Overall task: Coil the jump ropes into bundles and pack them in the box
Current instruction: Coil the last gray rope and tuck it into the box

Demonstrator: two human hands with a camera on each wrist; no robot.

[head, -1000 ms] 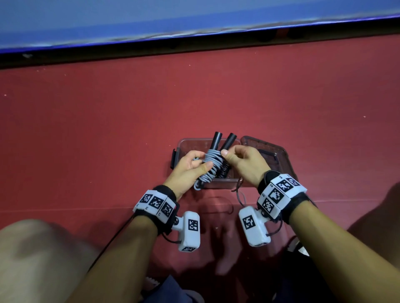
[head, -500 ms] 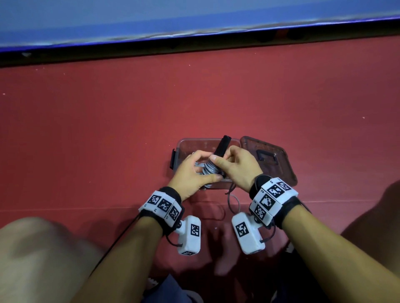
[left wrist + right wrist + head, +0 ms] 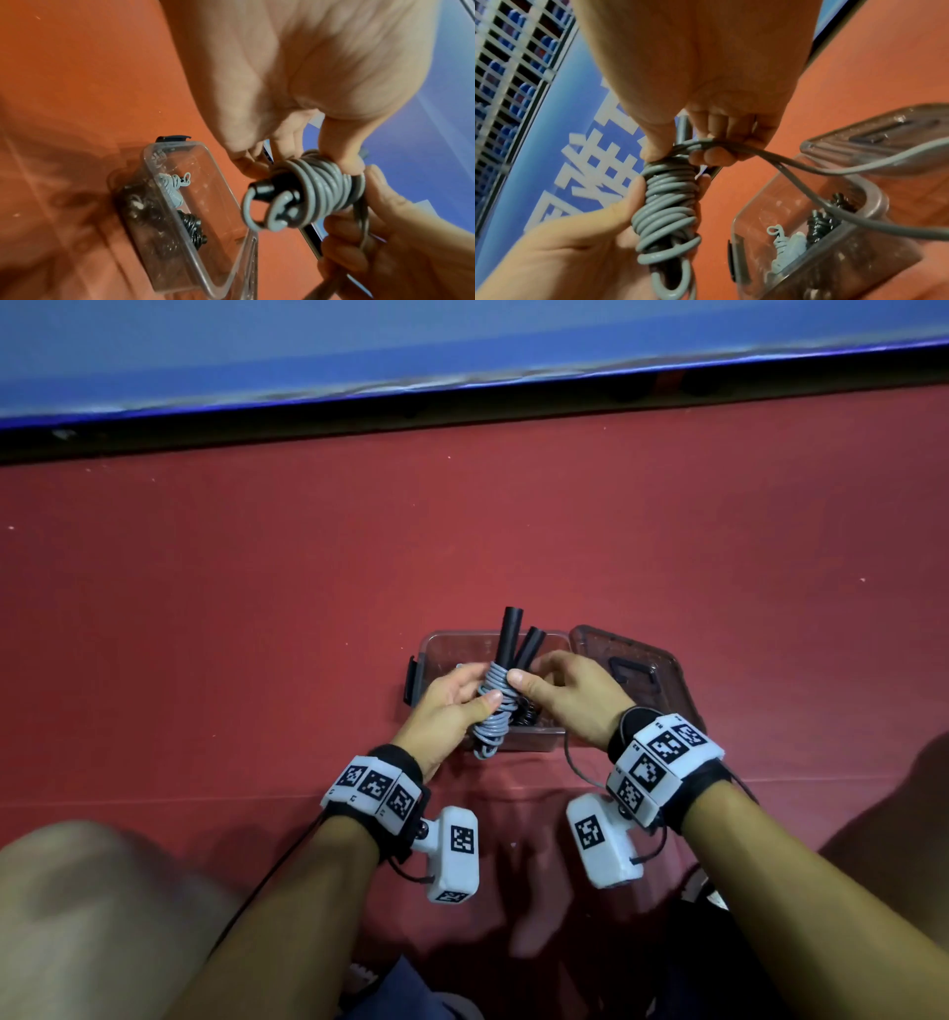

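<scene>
Grey rope [image 3: 494, 706], coiled round its black handles [image 3: 515, 643], sits just above the box [image 3: 436, 654]; left hand [image 3: 445, 711] grips the coil, right hand [image 3: 575, 695] pinches its top with the loose end.

Clear glossy plastic box [image 3: 534, 741]

This looks like an indoor sports hall. Beneath the fingers spreads a red, smooth sports floor [image 3: 257, 608]. Beyond the fingertips a dark strip runs under a long blue barrier board [image 3: 359, 346] with large white lettering [image 3: 588, 162]. Farther past the fingers, above that board, railings front rows of blue spectator seats [image 3: 513, 60].
</scene>
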